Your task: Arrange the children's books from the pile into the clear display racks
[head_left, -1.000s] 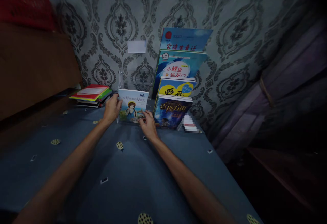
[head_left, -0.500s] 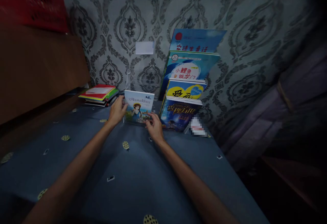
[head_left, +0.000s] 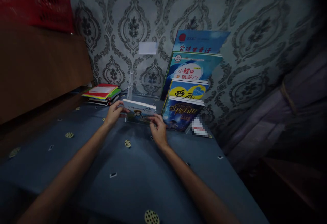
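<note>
Both my hands hold a small paperback book (head_left: 138, 112) low over the table, its pale blue cover showing a drawn figure. The book leans with its top edge toward me, so its white page edge shows and the cover looks foreshortened. My left hand (head_left: 114, 113) grips its left side, fingers closed on the edge. At its lower right corner, my right hand (head_left: 158, 128) is closed on the book. Behind it stands a clear plastic holder (head_left: 130, 85). Just right of my right hand is a dark blue book (head_left: 180, 115), the front one of a stepped row.
Behind the dark blue book rise a yellow-and-blue book (head_left: 187, 89), a teal book (head_left: 189, 67) and a taller blue book (head_left: 201, 40). A flat stack of books (head_left: 102, 93) lies at the back left. A red basket (head_left: 48, 9) sits on a brown wooden cabinet (head_left: 43, 67).
The book's top has tipped down toward me, and its cover now looks shorter. Both hands have kept hold of it, with my left hand slightly lower. The view has shifted a little.
</note>
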Motion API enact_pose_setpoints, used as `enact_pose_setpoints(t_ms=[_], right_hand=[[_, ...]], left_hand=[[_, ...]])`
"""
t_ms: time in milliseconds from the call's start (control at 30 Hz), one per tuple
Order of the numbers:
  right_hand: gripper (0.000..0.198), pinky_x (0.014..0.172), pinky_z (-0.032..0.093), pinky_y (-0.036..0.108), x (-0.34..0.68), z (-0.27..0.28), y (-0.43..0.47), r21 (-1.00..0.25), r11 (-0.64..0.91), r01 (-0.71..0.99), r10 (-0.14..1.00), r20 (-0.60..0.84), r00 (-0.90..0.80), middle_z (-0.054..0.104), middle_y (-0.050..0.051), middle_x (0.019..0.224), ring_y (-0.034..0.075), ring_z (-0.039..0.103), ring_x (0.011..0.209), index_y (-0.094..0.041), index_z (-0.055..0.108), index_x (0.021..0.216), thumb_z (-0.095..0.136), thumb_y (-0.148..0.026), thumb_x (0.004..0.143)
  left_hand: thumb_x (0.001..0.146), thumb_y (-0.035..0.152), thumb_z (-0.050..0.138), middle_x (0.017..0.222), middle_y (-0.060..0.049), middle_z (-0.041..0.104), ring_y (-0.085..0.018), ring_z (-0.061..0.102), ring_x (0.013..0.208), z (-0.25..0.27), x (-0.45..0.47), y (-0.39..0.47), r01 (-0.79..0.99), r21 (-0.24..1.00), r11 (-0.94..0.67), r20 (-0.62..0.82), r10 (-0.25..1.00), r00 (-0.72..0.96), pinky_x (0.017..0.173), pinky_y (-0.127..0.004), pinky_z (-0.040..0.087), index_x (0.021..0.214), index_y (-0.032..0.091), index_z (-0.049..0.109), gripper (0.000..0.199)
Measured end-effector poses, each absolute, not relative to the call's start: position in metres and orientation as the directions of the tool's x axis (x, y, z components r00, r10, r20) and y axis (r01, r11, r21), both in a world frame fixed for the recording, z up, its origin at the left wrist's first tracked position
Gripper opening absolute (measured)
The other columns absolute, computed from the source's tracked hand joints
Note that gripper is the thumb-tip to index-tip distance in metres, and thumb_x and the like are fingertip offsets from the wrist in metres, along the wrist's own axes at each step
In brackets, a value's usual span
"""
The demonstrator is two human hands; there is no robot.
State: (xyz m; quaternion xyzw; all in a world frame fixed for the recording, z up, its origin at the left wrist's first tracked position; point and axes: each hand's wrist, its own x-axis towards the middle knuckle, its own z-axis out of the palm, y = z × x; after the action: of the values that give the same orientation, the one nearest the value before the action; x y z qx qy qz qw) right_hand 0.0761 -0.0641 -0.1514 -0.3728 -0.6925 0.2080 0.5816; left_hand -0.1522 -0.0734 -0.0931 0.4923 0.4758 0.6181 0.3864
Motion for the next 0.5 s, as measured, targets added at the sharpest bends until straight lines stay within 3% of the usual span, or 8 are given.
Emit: enact_pose_setpoints(t_ms=[133, 267, 500], right_hand=[[0.022, 0.1, 0.052, 0.046, 0.08, -0.153, -0.066, -0.717, 0.64, 0.275, 0.755, 0.654, -0.051, 0.066, 0.012, 0.12, 0.029, 0.063, 0.117, -0.021, 0.073, 0.089, 0.052, -0.021, 0.081], [0.021, 0.09, 0.056, 0.043, 0.081, -0.153, -0.065, -0.747, 0.618, 0.245, 0.779, 0.625, -0.056, 0.065, 0.012, 0.126, 0.029, 0.064, 0.116, -0.021, 0.071, 0.093, 0.053, -0.023, 0.082], [0.03, 0.089, 0.056, 0.04, 0.072, -0.153, -0.065, -0.837, 0.537, 0.109, 0.841, 0.541, 0.011, 0.07, 0.009, 0.11, 0.024, 0.07, 0.102, -0.021, 0.056, 0.114, 0.054, -0.026, 0.084]], left_hand=[[0.064, 0.036, 0.061, 0.066, 0.003, 0.069, -0.02, 0.072, 0.072, -0.092, -0.152, -0.075, -0.007, 0.968, -0.252, 0.246, 0.95, -0.195, 0.06, -0.029, 0.058, 0.09, 0.023, 0.051, 0.03], [0.066, 0.039, 0.063, 0.069, 0.001, 0.071, -0.02, 0.072, 0.071, -0.094, -0.155, -0.073, 0.022, 0.967, -0.256, 0.256, 0.951, -0.172, 0.059, -0.028, 0.057, 0.092, 0.022, 0.056, 0.032], [0.067, 0.047, 0.069, 0.073, -0.002, 0.072, -0.019, 0.068, 0.064, -0.118, -0.152, -0.068, 0.07, 0.966, -0.25, 0.257, 0.96, -0.109, 0.053, -0.026, 0.053, 0.094, 0.02, 0.058, 0.04]])
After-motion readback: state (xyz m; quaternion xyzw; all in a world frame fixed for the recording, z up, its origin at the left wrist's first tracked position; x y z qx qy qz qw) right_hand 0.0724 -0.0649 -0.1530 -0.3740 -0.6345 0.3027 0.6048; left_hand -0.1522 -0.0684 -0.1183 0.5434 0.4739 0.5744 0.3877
